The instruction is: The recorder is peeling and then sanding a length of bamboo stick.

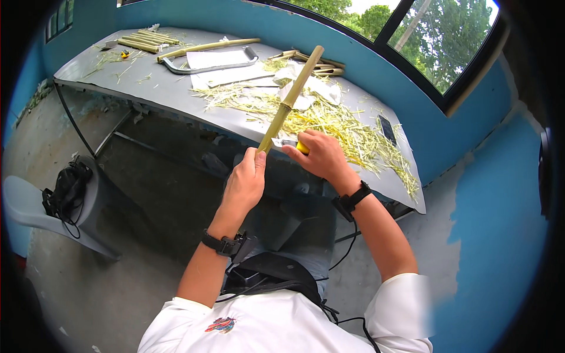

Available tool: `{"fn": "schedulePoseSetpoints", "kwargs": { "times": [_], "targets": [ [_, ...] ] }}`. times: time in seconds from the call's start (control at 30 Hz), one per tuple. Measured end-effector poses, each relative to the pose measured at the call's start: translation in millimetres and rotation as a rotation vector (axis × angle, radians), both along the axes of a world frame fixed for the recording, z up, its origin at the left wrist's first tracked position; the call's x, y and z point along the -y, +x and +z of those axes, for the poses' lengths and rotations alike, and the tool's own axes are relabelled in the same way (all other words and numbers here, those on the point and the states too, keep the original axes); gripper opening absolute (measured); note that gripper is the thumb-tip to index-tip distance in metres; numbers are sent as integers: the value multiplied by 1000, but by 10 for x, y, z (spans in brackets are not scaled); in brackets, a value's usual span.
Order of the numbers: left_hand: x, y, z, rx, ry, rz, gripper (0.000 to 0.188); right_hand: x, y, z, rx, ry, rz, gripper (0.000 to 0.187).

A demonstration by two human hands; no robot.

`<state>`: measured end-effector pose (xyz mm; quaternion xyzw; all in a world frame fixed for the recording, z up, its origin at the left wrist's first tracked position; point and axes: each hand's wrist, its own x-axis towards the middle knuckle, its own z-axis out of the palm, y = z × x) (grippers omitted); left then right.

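Observation:
A bamboo pole (301, 78) slants up and away over the table edge, its near end in the grip of my left hand (245, 181). My right hand (321, 154) is closed around a yellow-handled utility knife (302, 147). The knife's metal end (283, 142) lies against or just beside the pole, close above my left hand; I cannot tell if the edge is cutting in. Beyond both hands, thin bamboo shavings (329, 120) lie in a loose heap on the table.
The grey-covered table (144, 85) carries a hacksaw (209, 67), cut bamboo pieces (147, 40), split bamboo (326, 66), white paper (219, 59) and a dark phone (386, 129). A plastic chair (29, 200) with a black bag (67, 188) stands at left. Windows (438, 41) line the blue wall.

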<state>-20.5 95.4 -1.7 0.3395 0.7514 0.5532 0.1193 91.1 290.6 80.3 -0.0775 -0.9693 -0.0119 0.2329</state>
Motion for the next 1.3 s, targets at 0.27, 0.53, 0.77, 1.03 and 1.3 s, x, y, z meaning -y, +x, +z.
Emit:
{"fn": "schedulePoseSetpoints", "kwargs": {
  "times": [0.27,0.53,0.77,1.03,1.3],
  "targets": [
    [-79,37,-30,-114,96,76,44,34,-26,2,12,16,-56,71],
    [46,97,-90,-133,80,88,44,6,-64,-117,-74,4,-145,74],
    [326,142,-46,-134,-29,85,43,38,-59,-182,-168,46,-182,68],
    [523,132,42,-67,-90,51,47,44,-77,-136,-273,15,-212,61],
    [195,25,165,-117,-99,68,49,61,-47,-43,-60,-73,-58,69]
  ]
}}
